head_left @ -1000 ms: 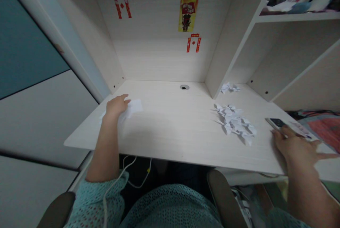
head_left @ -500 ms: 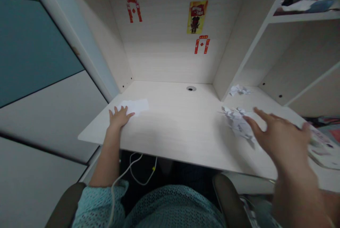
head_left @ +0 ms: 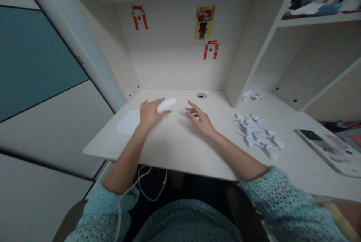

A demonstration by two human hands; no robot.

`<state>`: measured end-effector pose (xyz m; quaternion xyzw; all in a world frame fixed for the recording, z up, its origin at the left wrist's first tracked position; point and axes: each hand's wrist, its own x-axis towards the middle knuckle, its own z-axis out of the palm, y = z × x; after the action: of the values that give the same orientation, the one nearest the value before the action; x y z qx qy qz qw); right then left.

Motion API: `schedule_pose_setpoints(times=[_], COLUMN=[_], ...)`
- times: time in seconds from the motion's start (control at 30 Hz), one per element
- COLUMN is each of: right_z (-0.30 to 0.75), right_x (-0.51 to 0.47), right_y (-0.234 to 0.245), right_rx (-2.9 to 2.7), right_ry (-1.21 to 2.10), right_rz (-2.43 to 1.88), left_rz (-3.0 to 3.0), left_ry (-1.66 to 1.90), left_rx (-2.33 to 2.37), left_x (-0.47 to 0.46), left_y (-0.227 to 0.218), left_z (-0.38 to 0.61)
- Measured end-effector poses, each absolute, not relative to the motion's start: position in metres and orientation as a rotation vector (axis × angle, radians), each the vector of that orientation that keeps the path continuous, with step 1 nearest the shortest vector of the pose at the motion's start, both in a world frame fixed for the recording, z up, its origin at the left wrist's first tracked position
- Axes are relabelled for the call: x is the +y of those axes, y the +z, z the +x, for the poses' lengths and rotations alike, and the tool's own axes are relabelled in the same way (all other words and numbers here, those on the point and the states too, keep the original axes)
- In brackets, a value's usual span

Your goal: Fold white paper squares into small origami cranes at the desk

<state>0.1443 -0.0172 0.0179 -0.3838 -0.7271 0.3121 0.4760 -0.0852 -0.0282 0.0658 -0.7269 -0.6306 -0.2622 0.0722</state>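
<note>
My left hand [head_left: 149, 113] is closed on a sheet of white paper [head_left: 167, 104], lifting it a little above the pale wooden desk [head_left: 180, 144]. A stack of white paper sheets [head_left: 128, 122] lies just left of that hand near the desk's left edge. My right hand [head_left: 200, 119] hovers open over the desk's middle, fingers spread toward the lifted sheet, a short gap from it. A heap of small folded white paper figures [head_left: 259, 133] lies to the right of my right forearm.
A second small pile of folded paper [head_left: 252, 95] sits in the right alcove. A dark phone on a booklet [head_left: 324, 145] lies at the desk's right end. A cable hole [head_left: 201, 95] is at the back. Stickers [head_left: 204, 22] are on the back wall.
My left hand has picked a sheet off the stack and carried it rightward. My right hand has swung from the phone at the far right across to the desk's middle.
</note>
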Motion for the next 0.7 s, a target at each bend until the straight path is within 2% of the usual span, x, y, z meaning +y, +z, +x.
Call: schedule_pose_setpoints(times=[0.1,0.33,0.43,0.57,0.7], right_z=[0.148,0.158,0.158,0.160,0.166], right_x=[-0.004,0.010,0.011,0.013,0.017], right_y=[-0.003,-0.009,-0.008,-0.012,-0.013], right_rx=[-1.477,-1.274,-1.239,-1.170,-1.238], right_ry=[1.000,0.965,0.882,0.942,0.965], right_rz=[-0.841,-0.886,-0.892,-0.844,-0.892], left_rz=[-2.404,-2.473,-2.320,-2.324,-2.503], left_ry=[-0.875,-1.059,-1.333,-1.909,-1.974], left_rx=[-1.702,-1.625,-1.807,-2.182,-2.347], left_x=[-0.014,-0.008,-0.002,0.011,0.016], left_y=[0.054,0.021,0.013,0.007,0.008], left_z=[-0.038,-0.005,-0.012,-0.027,-0.039])
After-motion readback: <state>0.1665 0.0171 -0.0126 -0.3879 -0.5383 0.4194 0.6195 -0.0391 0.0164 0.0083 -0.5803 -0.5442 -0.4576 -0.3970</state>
